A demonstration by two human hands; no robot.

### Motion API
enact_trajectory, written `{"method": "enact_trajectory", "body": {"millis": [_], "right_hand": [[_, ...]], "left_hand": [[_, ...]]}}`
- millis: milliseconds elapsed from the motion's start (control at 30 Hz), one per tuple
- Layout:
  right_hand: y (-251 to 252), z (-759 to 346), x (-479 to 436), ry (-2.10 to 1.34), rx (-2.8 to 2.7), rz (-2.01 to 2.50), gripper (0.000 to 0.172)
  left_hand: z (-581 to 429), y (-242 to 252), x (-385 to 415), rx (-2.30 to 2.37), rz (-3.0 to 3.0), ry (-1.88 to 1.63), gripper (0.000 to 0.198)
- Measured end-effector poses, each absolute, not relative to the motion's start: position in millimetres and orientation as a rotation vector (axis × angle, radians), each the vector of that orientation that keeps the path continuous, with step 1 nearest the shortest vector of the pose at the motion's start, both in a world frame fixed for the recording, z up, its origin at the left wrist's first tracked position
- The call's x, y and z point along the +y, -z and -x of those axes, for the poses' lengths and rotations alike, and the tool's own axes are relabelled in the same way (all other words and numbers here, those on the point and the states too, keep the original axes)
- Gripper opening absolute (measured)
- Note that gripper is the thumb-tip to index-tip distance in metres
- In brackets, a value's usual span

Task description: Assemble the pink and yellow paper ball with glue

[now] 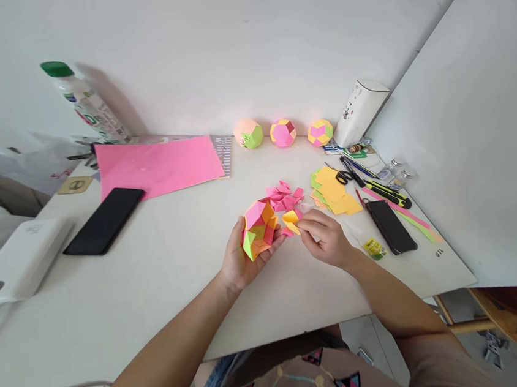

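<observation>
My left hand (238, 260) is wrapped round a folded-paper ball (258, 229) in pink, orange and green, with its uneven open side turned to the right. Just right of it, my right hand (324, 236) pinches a small folded paper piece (291, 219), yellow-orange with some pink. A narrow gap lies between that piece and the ball. Behind both hands is a heap of pink folded paper pieces (284, 197). Yellow, orange and green paper sheets (332, 190) lie farther right, with small black-handled scissors (343, 177) on them.
Three finished paper balls (283, 133) line the wall beside a white cylinder (361, 112). On the right are a phone (389, 226) and a yellow-black cutter (388, 194). A pink sheet (158, 164), black phone (105, 220), white box (20, 261) and green-capped bottle (87, 104) occupy the left.
</observation>
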State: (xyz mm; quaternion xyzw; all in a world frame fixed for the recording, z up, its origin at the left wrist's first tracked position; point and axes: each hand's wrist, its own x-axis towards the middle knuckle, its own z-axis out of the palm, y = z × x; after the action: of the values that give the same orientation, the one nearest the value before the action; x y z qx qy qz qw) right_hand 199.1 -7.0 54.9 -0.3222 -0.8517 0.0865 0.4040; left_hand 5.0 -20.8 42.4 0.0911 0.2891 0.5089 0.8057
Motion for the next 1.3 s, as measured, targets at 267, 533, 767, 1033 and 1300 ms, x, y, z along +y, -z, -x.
{"method": "enact_trajectory", "body": {"millis": [267,533,767,1033,1300], "right_hand": [[-58,-199,-7,-0.168,-2.200,0.749,0.021],[-64,-198,-8,-0.356,-1.971,0.821,0.015],[-66,-206,-1,-0.708,-1.675,1.044,0.004],[-65,-208,8,-1.524,-1.282,1.283,0.015],[-47,-215,12,-1.072,-1.824,1.834,0.010]], "left_hand": [[-6,-44,-22,0.609,-0.169,-1.103,0.047],[-4,-42,-21,0.595,-0.152,-1.120,0.046],[-2,-43,-23,0.523,-0.151,-1.097,0.048],[2,-45,-20,0.515,-0.154,-1.109,0.050],[3,-48,-21,0.445,-0.186,-1.099,0.053]]}}
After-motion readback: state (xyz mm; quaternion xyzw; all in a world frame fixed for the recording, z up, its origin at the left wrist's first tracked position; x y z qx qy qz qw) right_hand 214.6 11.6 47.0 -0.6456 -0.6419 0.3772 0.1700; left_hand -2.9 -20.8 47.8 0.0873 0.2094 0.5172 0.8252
